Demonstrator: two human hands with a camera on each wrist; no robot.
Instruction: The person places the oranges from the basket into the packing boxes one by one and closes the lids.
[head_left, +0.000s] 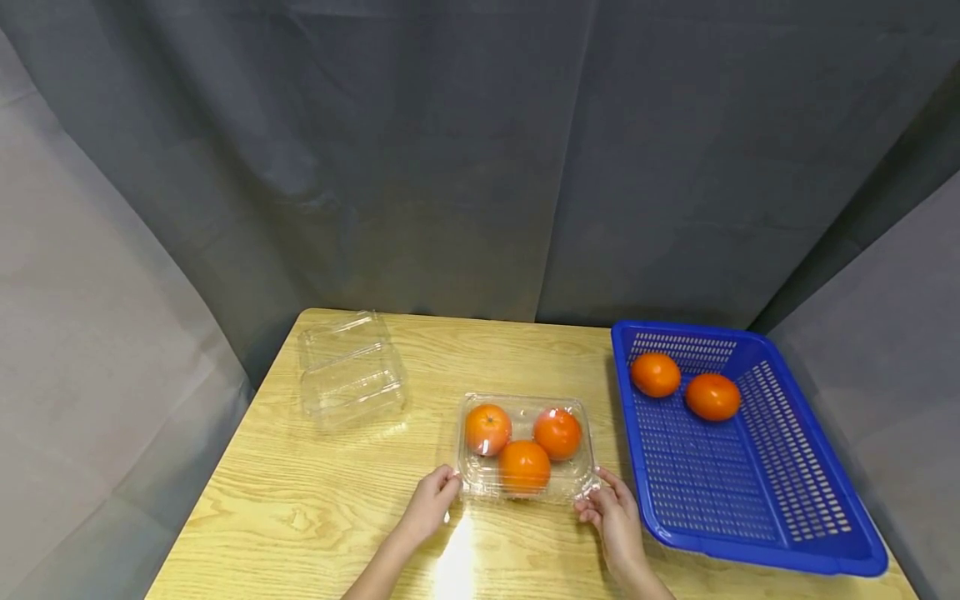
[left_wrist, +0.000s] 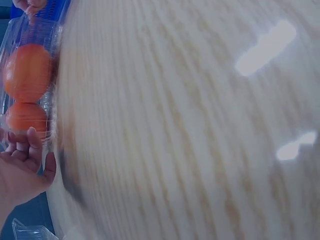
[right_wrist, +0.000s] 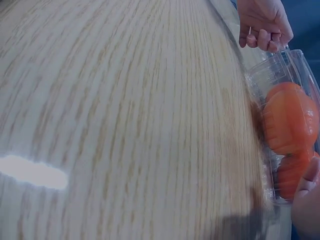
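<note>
A clear plastic clamshell box (head_left: 587,417) lies on the wooden table with its lid over three round orange fruits (head_left: 524,467). At the box's front left corner, my left hand (head_left: 432,502) pinches the edge with curled fingers. My right hand (head_left: 617,518) grips the front right corner, its thumb along the side. In the right wrist view, the left hand (right_wrist: 265,25) shows at the top with fingertips on the corner of the box. The left wrist view has the fruit (left_wrist: 27,72) behind the box's clear wall. Whether the lid is fully latched I cannot tell.
On the right stands a blue plastic basket (head_left: 750,546) holding two more orange fruits (head_left: 712,397). Another clear plastic container (head_left: 352,371) sits at the table's back left. Grey curtains (head_left: 420,167) hang behind and at both sides of the wooden table (head_left: 300,517).
</note>
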